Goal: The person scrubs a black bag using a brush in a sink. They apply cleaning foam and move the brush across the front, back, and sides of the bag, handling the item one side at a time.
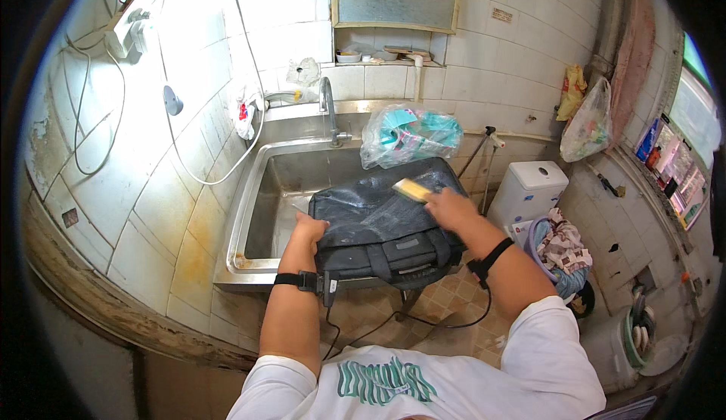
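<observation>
A wet black bag (368, 204) with a carry handle (380, 261) lies across the stainless-steel sink (272, 179), whitish streaks on its upper face. At the bag's left edge, my left hand (310, 230) grips its side, the fingertips partly hidden. My right hand (448, 209) holds a yellow-and-white brush (413, 189) over the right part of the bag. The brush is motion-blurred, and its bristles cannot be made out. A thin stream of water seems to fall from the metal faucet (326, 102) behind the bag.
A clear plastic bag with turquoise items (411, 136) sits on the sink's back right. A white cable (210, 181) loops down the left wall. At right stand a white toilet tank (530, 184) and a basin of clothes (561, 244). A black cable (420, 323) links my wristbands.
</observation>
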Tool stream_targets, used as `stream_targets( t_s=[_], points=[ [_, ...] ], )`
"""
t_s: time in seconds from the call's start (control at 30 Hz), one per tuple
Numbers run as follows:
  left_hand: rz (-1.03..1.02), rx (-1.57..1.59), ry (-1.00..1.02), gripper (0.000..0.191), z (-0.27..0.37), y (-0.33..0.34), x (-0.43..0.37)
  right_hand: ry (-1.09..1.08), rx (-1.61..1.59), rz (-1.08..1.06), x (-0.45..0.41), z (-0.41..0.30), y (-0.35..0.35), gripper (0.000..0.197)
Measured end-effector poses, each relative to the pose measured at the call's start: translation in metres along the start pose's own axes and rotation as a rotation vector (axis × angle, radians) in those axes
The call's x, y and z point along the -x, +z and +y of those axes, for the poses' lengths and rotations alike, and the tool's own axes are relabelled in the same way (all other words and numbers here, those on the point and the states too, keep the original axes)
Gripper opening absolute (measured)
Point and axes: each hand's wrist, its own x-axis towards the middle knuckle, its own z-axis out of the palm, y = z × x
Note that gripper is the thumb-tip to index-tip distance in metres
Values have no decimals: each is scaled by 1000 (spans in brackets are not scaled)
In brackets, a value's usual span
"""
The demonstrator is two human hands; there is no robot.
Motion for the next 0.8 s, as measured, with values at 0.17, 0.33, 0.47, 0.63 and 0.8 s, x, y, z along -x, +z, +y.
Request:
stream_targets(
  t_s=[0.17,0.33,0.47,0.63,0.8],
  points=[
    [-28,114,-26,62,-2,-7,6,206,5,126,-17,44,1,33],
    [-133,206,11,47,-9,-5,0,-49,-61,95,-6,-27,22,37],
    [-94,288,122,47,-35,-8,-17,-264,-97,-26,8,-74,14,38],
    [-170,237,98,55,-23,-10,8,-74,-48,39,-5,-33,1,34],
    [-145,264,112,56,-28,-6,8,-60,-47,67,-22,-13,13,34]
  ],
)
